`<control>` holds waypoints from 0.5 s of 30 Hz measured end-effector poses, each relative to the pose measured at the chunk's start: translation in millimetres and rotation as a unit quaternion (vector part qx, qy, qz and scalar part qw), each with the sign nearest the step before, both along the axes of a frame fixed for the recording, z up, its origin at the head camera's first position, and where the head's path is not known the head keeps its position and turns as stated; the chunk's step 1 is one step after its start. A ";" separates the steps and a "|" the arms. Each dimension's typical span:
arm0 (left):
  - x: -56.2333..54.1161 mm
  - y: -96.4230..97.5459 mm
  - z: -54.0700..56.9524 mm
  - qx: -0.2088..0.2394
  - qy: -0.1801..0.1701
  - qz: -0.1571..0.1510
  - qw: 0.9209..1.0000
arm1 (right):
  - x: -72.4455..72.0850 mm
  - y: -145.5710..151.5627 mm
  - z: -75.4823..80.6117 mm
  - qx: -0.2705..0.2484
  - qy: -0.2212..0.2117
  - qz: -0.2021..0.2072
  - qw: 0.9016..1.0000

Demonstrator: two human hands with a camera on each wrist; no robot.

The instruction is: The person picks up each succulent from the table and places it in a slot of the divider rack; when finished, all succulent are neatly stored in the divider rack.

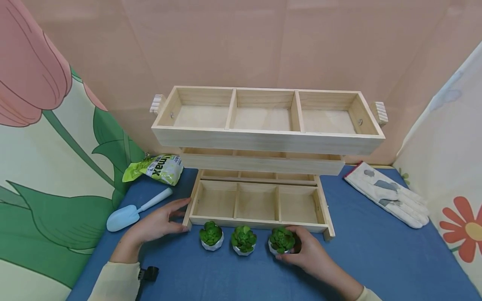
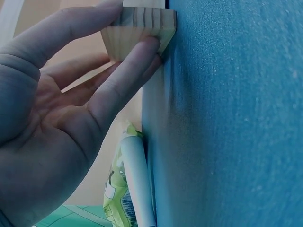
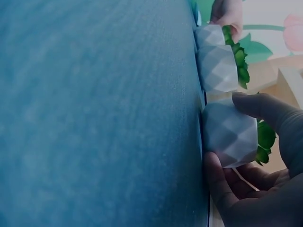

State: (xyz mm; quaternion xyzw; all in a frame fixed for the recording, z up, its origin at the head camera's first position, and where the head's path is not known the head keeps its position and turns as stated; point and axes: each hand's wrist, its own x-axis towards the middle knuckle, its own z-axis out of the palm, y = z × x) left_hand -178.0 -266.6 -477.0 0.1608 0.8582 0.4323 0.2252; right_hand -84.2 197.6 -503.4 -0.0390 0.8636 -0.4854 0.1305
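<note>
In the head view, my right hand (image 1: 306,248) grips the rightmost small potted succulent (image 1: 281,240). Seen from the right wrist, its white faceted pot (image 3: 229,132) sits between my thumb and fingers, right at the blue cloth. Two matching succulents, a middle one (image 1: 243,239) and a left one (image 1: 211,235), stand upright in a row beside it. My left hand (image 1: 160,221) touches the lower left end of a tiered wooden planter shelf (image 1: 256,223) with extended fingers. Close up in the left wrist view, thumb and fingertips lie against its wooden foot (image 2: 142,35).
The shelf's upper trays (image 1: 267,140), each divided in three, rise behind the bottom one. To the left lie a light-blue hand trowel (image 1: 124,217) and a green-and-white bag (image 1: 165,168). White gardening gloves (image 1: 388,194) lie at the right on the blue cloth (image 1: 376,259).
</note>
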 end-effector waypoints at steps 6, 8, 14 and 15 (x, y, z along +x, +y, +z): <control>-0.3 -0.4 -1.6 0.005 -0.001 -0.002 1.000 | 2.2 -0.6 4.9 0.008 0.006 -0.006 1.000; -0.2 -0.5 -1.8 0.006 -0.002 -0.002 1.000 | 3.1 -0.7 7.3 0.010 0.004 -0.010 1.000; -0.6 -1.3 -1.8 0.005 -0.002 -0.003 1.000 | 6.2 0.0 15.4 0.007 0.004 -0.010 1.000; -0.7 -1.6 -1.8 0.005 -0.003 -0.003 1.000 | 6.5 0.2 16.7 0.006 0.006 -0.008 1.000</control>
